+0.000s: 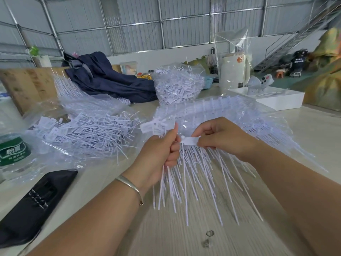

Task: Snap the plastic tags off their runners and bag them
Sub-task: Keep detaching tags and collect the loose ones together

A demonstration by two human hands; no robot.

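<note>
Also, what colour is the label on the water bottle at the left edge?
Green with white lettering, on the water bottle; the head view, the only one, shows it.

It was a warehouse-like workshop: corrugated metal walls point(129, 24) on steel framing at twelve o'clock, a metal staircase point(287, 39) at two, and bags of tags point(178, 85) heaping the worktable point(184, 237).

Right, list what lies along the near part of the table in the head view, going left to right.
Water bottle → black pouch → left hand gripping a bunch of tags → right hand pinching one tag.
</note>
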